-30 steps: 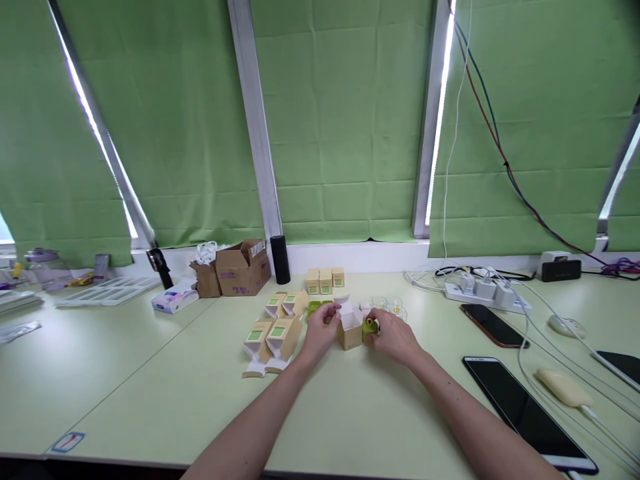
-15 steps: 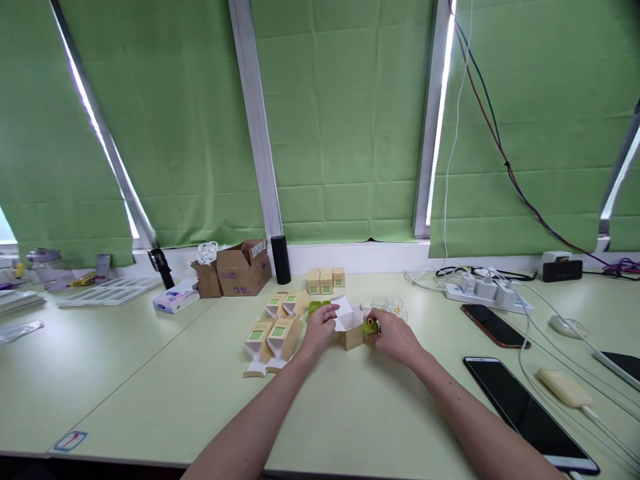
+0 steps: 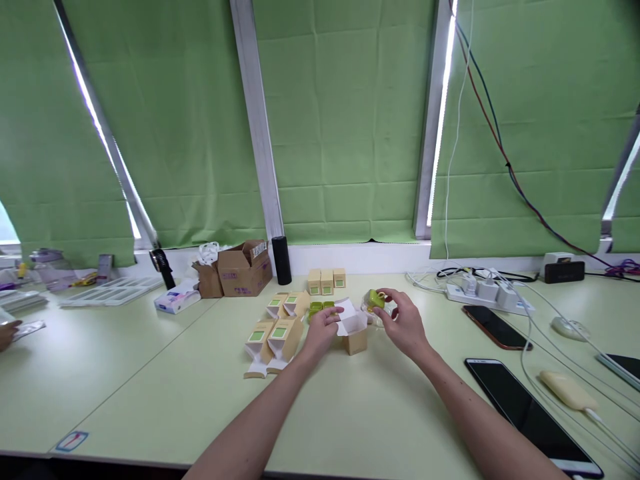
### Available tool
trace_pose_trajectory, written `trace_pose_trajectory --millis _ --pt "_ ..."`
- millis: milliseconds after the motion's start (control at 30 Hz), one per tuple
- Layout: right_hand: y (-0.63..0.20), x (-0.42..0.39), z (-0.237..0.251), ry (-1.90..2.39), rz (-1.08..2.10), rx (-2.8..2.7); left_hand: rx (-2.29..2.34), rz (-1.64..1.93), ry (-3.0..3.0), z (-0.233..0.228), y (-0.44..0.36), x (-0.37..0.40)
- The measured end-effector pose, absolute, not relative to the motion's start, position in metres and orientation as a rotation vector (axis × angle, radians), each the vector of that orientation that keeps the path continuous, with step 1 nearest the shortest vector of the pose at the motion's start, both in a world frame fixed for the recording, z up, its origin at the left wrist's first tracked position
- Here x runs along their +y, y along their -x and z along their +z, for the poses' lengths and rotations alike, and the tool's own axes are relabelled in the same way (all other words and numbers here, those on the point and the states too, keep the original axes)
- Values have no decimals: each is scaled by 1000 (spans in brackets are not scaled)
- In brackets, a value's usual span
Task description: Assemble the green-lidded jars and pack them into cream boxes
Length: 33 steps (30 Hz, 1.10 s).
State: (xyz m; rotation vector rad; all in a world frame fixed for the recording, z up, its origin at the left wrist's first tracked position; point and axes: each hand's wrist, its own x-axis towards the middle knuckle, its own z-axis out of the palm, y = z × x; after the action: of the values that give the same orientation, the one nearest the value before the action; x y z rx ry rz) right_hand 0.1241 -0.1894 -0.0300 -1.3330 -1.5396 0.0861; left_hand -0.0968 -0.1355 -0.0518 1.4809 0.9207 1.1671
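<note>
A small open tan carton [image 3: 356,339] with white flaps stands mid-table. My left hand [image 3: 323,333] holds its left flap and steadies it. My right hand [image 3: 404,323] is lifted just right of the carton and pinches a small green object [image 3: 376,299] above the table. Several folded tan cartons with green labels [image 3: 274,340] lie to the left of my left hand. Three closed small boxes [image 3: 326,281] stand in a row behind, and green pieces [image 3: 316,309] lie near them.
A brown cardboard box [image 3: 243,269] and black cylinder [image 3: 281,260] stand by the window sill. A power strip [image 3: 483,292] with cables, two phones [image 3: 495,326], a tablet [image 3: 530,413] and a mouse [image 3: 567,327] lie at the right. Another person's hand [image 3: 6,332] shows at the far left edge.
My right hand rose with the green object from beside the carton to above and behind it. A person's hand appeared at the far left edge.
</note>
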Motion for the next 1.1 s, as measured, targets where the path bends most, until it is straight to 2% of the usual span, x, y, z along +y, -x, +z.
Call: trace_pose_trajectory --millis 133,300,700,1100 --pt "-117 -193 -28 1053 276 -1508 839 1105 -1509 -51 95 -139" --pt "-108 -198 -29 980 365 -1553 755 1080 -1461 -48 92 -142" --pt "-117 -192 -37 1122 144 -1844 740 1071 -1479 -51 93 -140" --pt "-115 -198 -34 1178 82 -1992 782 1082 -1494 -51 93 -138"
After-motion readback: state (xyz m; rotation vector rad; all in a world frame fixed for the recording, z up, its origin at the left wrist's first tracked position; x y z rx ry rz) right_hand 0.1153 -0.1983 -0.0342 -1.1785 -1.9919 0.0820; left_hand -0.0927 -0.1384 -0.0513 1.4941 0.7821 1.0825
